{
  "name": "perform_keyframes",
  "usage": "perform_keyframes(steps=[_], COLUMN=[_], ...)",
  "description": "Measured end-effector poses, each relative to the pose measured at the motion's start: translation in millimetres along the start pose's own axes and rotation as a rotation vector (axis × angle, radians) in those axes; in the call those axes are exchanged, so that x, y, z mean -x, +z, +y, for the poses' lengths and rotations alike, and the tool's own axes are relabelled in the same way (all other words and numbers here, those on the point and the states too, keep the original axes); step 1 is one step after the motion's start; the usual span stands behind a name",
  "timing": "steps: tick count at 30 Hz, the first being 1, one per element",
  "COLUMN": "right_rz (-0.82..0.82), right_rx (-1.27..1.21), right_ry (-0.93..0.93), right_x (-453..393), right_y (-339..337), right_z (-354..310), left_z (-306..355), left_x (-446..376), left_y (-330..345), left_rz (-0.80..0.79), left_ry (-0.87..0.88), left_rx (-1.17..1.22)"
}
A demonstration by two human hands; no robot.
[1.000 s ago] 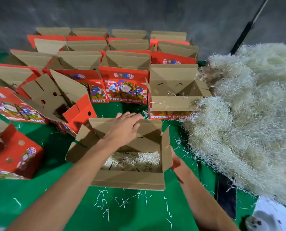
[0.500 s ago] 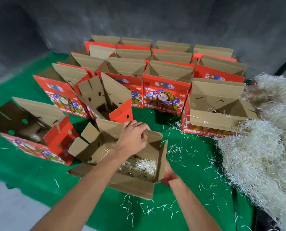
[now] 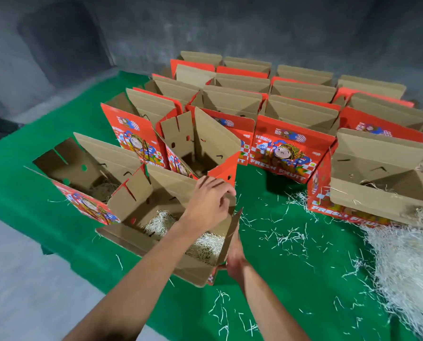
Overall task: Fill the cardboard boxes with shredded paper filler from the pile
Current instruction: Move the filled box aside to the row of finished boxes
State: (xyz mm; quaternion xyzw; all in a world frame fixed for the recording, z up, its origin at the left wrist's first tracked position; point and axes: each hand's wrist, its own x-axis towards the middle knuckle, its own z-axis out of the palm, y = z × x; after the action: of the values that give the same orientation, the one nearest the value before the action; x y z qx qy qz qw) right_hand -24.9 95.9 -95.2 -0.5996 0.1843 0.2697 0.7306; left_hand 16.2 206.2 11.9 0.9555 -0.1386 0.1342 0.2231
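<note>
While loose paper strands [image 3: 289, 236] lie scattered on the green worktop [image 3: 279, 279] just right of it, the right hand [image 3: 235, 260] presses against the outer right wall of the nearest cardboard box [image 3: 156, 244], partly hidden by that wall, so I cannot tell how its fingers lie. Just beyond it, the left hand [image 3: 209, 204] reaches over the same box, fingers curled over the top edge of its far flap. Below this hand, shredded paper filler [image 3: 203, 244] covers the box floor. Left of the left hand stands another open box [image 3: 82, 168] with a little filler inside. Well to the right of both hands spreads the pale pile [image 3: 407, 262], touching a box [image 3: 375, 183] at its far edge. Beyond the hands, rows of red printed boxes [image 3: 289, 141] stand open, flaps up.
</note>
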Motion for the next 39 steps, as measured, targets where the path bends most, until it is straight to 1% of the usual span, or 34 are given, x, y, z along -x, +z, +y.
perform_keyframes(steps=[1,3,6,10,12,14,15,19,21,23,26,30,33,39], right_rz=[0.015,-0.006,-0.028,-0.006,0.011,0.009,0.007,-0.021,-0.036,-0.040,-0.034,-0.016,-0.012,0.005], right_rx=[0.000,-0.005,-0.042,-0.081,-0.080,-0.092,-0.102,-0.106,-0.119,-0.124,-0.093,-0.060,-0.030,-0.059], right_ry=[0.008,0.016,0.038,0.026,0.057,0.081,0.089,0.069,0.059,0.063,0.068,0.088,0.127,0.091], right_x=[-4,-10,-14,-23,-27,-29,-30,-28,-27,-27,-27,-23,-17,-9], right_y=[4,12,23,35,38,40,42,50,54,57,61,69,79,114], right_z=[0,0,-2,1,2,4,4,4,6,8,9,7,9,18], left_z=[-6,-22,-51,-83,-96,-106,-111,-131,-141,-150,-162,-176,-184,-207], left_x=[0,1,3,11,17,25,30,45,47,49,55,66,74,85], left_y=[-3,-10,-22,-44,-58,-70,-75,-87,-90,-91,-93,-102,-112,-129], left_rz=[0.027,0.041,0.033,0.161,0.237,0.287,0.286,0.139,0.070,0.021,-0.029,-0.039,-0.047,-0.053], left_ry=[0.033,0.069,0.057,0.063,-0.031,-0.192,-0.282,-0.648,-0.749,-0.773,-0.760,-0.727,-0.747,-0.784], left_rx=[-0.001,-0.067,-0.101,-0.114,-0.205,-0.343,-0.390,-0.405,-0.384,-0.399,-0.469,-0.482,-0.471,-0.439])
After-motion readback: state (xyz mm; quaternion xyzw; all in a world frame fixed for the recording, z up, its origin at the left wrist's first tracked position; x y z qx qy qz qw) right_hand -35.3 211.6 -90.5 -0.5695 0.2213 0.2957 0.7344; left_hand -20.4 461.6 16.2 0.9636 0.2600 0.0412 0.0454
